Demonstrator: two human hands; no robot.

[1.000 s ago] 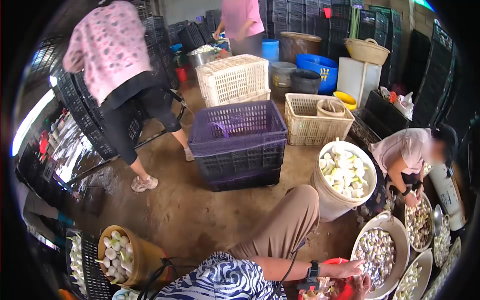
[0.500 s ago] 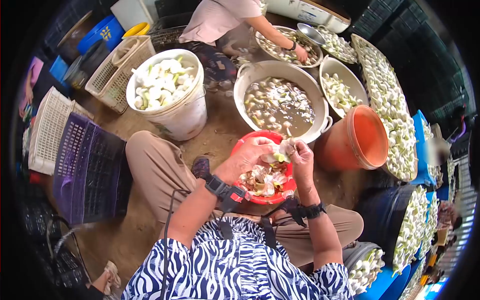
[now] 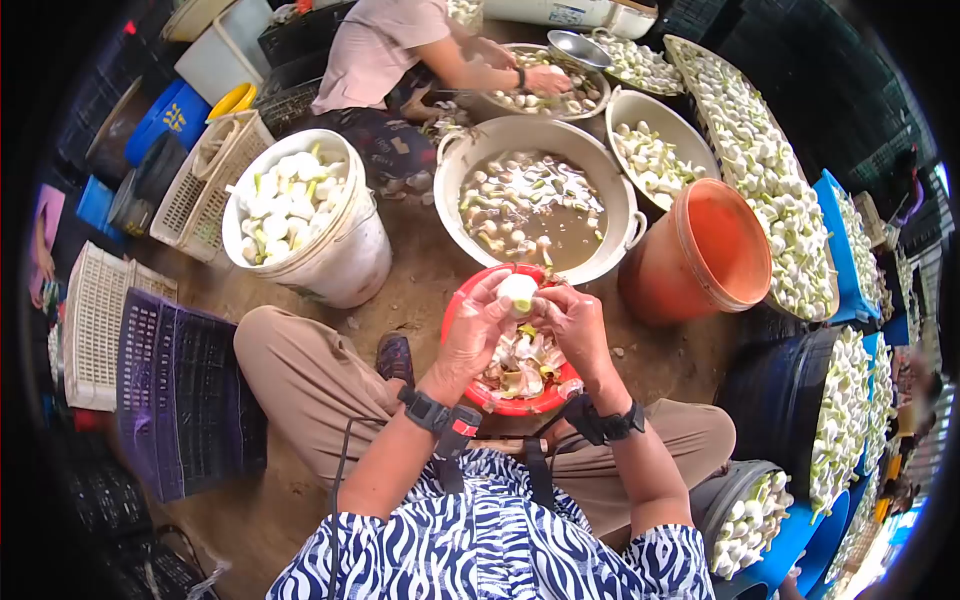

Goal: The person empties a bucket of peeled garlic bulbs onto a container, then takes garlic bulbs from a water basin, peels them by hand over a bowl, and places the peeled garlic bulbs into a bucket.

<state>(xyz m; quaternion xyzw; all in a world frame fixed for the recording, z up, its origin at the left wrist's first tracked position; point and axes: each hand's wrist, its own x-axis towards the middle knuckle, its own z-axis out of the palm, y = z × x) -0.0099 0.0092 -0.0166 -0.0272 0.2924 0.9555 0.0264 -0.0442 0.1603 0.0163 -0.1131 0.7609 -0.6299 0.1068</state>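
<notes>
A white garlic bulb (image 3: 518, 291) with a pale green cut end is held up over a red basin (image 3: 512, 406). My left hand (image 3: 474, 332) grips it between thumb and fingers. From the other side, my right hand (image 3: 578, 328) pinches at the bulb's edge; whether loose skin is between those fingertips is hidden. Below both hands, peeled skins (image 3: 522, 362) and brownish scraps lie in the basin. Just beyond it stands a wide tub of murky water (image 3: 540, 247), where several garlic bulbs with stems float.
On the left are a white bucket of peeled bulbs (image 3: 297, 205) and a purple crate (image 3: 185, 400). An orange bucket (image 3: 715, 245) stands at right, near a long tray heaped with bulbs (image 3: 765, 190). Across the tub, a co-worker (image 3: 390, 50) reaches into another basin.
My hands have come closer together, and the bulb now shows a smooth white surface with its cut end toward me. The co-worker's hand has shifted left, and my view has turned slightly.
</notes>
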